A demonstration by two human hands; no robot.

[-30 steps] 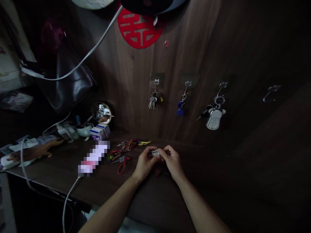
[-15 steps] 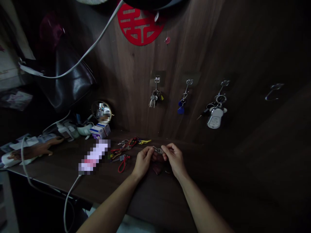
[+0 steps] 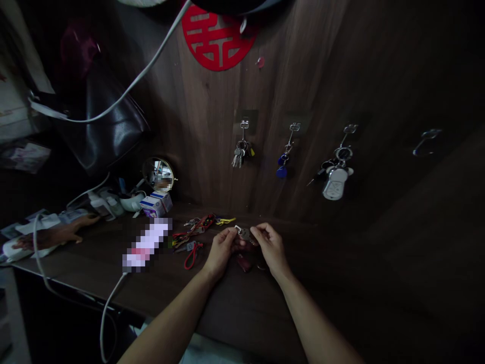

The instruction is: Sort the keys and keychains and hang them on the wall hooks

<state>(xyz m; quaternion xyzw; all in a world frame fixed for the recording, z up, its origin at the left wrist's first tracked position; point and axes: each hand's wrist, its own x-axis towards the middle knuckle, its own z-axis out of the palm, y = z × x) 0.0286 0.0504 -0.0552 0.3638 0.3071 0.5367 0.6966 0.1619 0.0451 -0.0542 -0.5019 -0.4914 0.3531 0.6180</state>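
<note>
Left hand (image 3: 221, 251): grip pinched on metal piece (image 3: 246, 234), left end.
Right hand (image 3: 270, 246): grip pinched on its other end, probably steadying it.
Bench (image 3: 238, 303): under the piece; red loop (image 3: 187, 262) left of it, dark-red fob (image 3: 244, 263) nearer side.

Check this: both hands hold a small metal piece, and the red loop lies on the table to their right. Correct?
The side is wrong: in the head view, the red loop lies on the table left of the left hand and right hand, which both hold the small metal piece.
</note>
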